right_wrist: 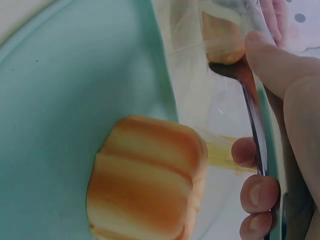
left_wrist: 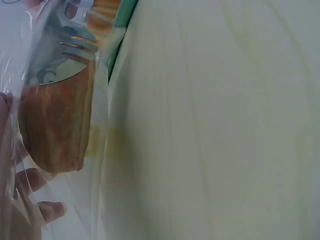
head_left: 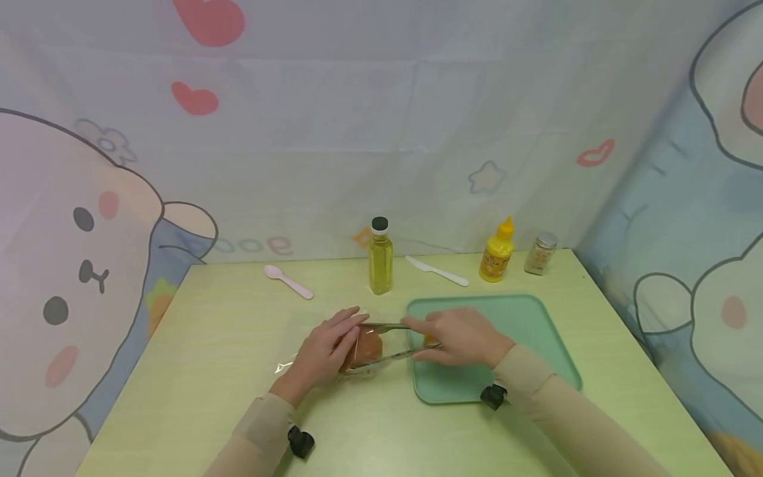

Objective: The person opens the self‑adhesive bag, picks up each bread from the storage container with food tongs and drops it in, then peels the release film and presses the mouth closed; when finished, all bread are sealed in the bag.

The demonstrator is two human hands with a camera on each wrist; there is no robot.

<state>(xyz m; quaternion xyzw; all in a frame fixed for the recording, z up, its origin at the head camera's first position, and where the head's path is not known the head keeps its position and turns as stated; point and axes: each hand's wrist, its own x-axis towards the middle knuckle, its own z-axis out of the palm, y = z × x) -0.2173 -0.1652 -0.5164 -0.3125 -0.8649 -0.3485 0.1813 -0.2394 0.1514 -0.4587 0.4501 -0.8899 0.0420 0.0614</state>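
Left hand (head_left: pixel 324 348) curled on clear bag (head_left: pixel 286 366), right hand (head_left: pixel 461 336) loosely round metal tongs (head_left: pixel 396 356) straddling brown bread (head_left: pixel 369 348) between hands; step judged: gripping bread; next likely needs even squeeze.

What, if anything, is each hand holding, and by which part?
The right hand holds silver metal tongs by their arms; the left hand grips the clear plastic bag beside the rounded brown bread inside.
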